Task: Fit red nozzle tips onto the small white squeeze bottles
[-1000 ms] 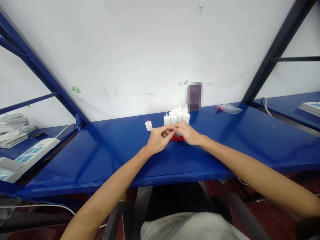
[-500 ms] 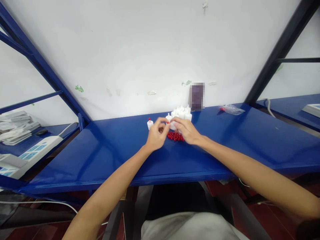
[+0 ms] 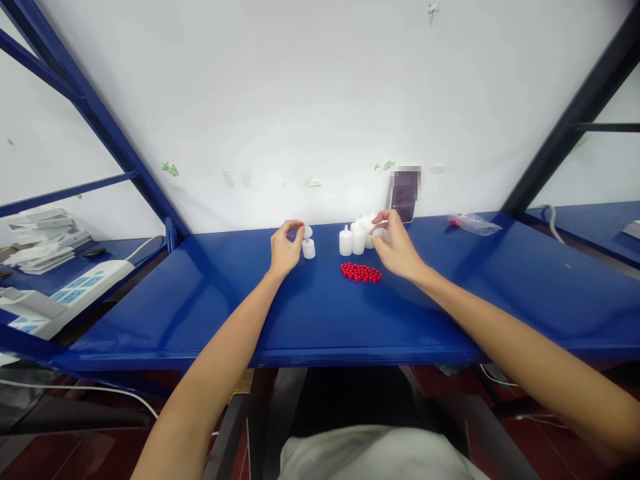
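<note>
My left hand (image 3: 287, 249) pinches the red cap of a small white bottle (image 3: 307, 231), which is tilted in the air. Just below and in front of it, another white bottle (image 3: 309, 249) stands upright on the blue table. My right hand (image 3: 397, 245) is at the right side of a group of white bottles with pointed tips (image 3: 359, 239), its fingers closed round one white bottle (image 3: 381, 235). Between the hands and nearer to me lies a pile of small red caps (image 3: 361, 273).
A dark flat device (image 3: 404, 197) leans on the wall behind the bottles. Farther right lies a clear plastic bag (image 3: 477, 224) with something red. On the left are a power strip (image 3: 75, 293) and stacked white items (image 3: 45, 241).
My hands have moved apart. The left has carried the red-capped bottle left beside the standing one; the right has let go of it and reached another bottle in the group.
</note>
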The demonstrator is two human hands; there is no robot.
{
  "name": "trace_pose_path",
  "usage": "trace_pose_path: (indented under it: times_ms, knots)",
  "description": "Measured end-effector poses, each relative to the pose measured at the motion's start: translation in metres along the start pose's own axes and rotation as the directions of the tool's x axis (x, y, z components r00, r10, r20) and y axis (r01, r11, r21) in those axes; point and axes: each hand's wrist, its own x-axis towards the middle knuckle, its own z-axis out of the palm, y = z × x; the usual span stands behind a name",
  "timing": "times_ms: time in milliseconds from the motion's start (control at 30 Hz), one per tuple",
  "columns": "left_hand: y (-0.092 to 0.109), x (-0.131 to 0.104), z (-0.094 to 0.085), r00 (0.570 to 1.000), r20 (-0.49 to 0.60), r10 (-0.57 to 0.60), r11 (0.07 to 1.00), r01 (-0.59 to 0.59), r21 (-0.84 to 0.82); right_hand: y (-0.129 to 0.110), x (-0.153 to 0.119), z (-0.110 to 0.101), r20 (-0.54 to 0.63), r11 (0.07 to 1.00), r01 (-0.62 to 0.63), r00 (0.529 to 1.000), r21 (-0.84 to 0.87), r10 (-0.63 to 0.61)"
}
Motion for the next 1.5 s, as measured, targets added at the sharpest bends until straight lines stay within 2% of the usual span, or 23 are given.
trace_pose_path:
  times_ms: [133, 200, 367, 533, 733, 833, 1000, 1233, 1300, 1333, 1400, 1433, 1500]
  knots:
    - [-0.003, -0.001, 0.004, 0.995, 0.104, 0.006, 0.995, -0.017, 0.1, -0.002, 0.009, -0.002, -0.098, 0.997, 0.024, 0.995, 0.078, -0.017]
    - [-0.005, 0.0, 0.004, 0.993, 0.12, 0.007, 0.991, -0.023, 0.13, -0.007, 0.015, -0.003, -0.101, 0.997, 0.032, 0.995, 0.073, -0.024]
    - [-0.011, 0.001, 0.002, 0.993, 0.102, 0.057, 0.984, -0.073, 0.164, -0.019, 0.039, 0.002, 0.038, 0.99, 0.07, 0.997, -0.123, -0.066]
    - [-0.013, 0.002, 0.0, 0.996, 0.065, 0.067, 0.974, -0.079, 0.212, -0.014, 0.056, 0.016, 0.163, 0.961, 0.141, 0.981, -0.239, -0.104]
    - [-0.008, -0.001, -0.003, 0.999, -0.038, 0.006, 0.977, 0.002, 0.214, -0.004, 0.05, 0.029, 0.256, 0.915, 0.169, 0.964, -0.366, -0.076]
    - [-0.003, -0.002, -0.004, 0.998, -0.061, 0.006, 0.976, 0.008, 0.218, -0.005, 0.043, 0.031, 0.288, 0.897, 0.213, 0.952, -0.388, -0.102]
    - [0.005, -0.005, -0.004, 0.988, -0.11, 0.109, 0.971, -0.081, 0.226, -0.008, 0.032, 0.021, 0.301, 0.866, 0.257, 0.944, -0.429, -0.131]
    - [0.021, -0.01, -0.005, 0.957, -0.108, 0.269, 0.94, -0.236, 0.248, 0.0, 0.016, -0.017, 0.272, 0.842, 0.209, 0.959, -0.497, -0.077]
    - [0.028, -0.013, -0.004, 0.951, -0.051, 0.305, 0.927, -0.285, 0.242, 0.005, 0.013, -0.029, 0.277, 0.847, 0.192, 0.959, -0.496, -0.055]
    - [0.032, -0.014, -0.003, 0.948, 0.012, 0.317, 0.922, -0.311, 0.229, 0.007, 0.012, -0.034, 0.271, 0.854, 0.179, 0.962, -0.489, -0.046]
    - [0.039, -0.018, 0.001, 0.92, 0.208, 0.332, 0.911, -0.37, 0.183, 0.011, 0.012, -0.04, 0.243, 0.872, 0.152, 0.969, -0.465, -0.039]
    - [0.042, -0.021, 0.003, 0.886, 0.324, 0.332, 0.904, -0.396, 0.158, 0.011, 0.013, -0.041, 0.228, 0.881, 0.142, 0.973, -0.451, -0.04]
    - [0.045, -0.025, 0.01, 0.788, 0.532, 0.31, 0.894, -0.433, 0.121, 0.009, 0.016, -0.04, 0.213, 0.897, 0.133, 0.976, -0.422, -0.044]
